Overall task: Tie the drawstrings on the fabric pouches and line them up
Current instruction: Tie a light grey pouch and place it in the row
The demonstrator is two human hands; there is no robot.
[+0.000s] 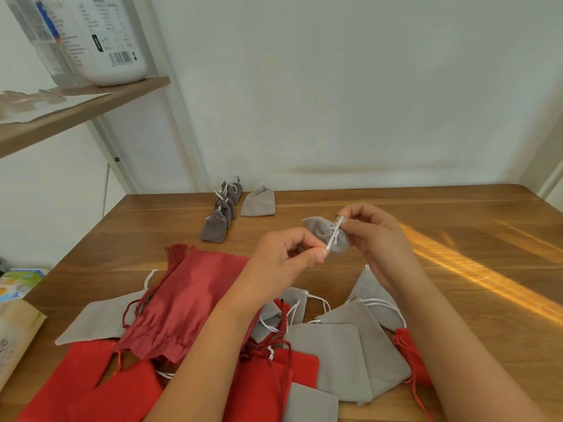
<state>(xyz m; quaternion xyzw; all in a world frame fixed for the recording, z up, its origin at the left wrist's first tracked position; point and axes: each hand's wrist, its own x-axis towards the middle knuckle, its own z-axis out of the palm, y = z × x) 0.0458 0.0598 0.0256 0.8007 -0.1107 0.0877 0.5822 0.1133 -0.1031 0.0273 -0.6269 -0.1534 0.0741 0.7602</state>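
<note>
A small light grey pouch (323,231) hangs in the air above the wooden table (457,214), its neck cinched by a white drawstring (334,234). My left hand (286,257) pinches the lower end of that string. My right hand (370,231) pinches the upper end beside the pouch's neck. At the far side of the table a row of several small dark grey tied pouches (222,213) runs away from me, with one light grey tied pouch (258,202) standing to their right.
A loose heap lies near me: a dark red pouch with a tassel (189,300), bright red pouches (91,382) and flat grey pouches (344,357). A shelf with a white bottle (115,38) hangs at upper left. Printed packets (15,300) sit at the left edge.
</note>
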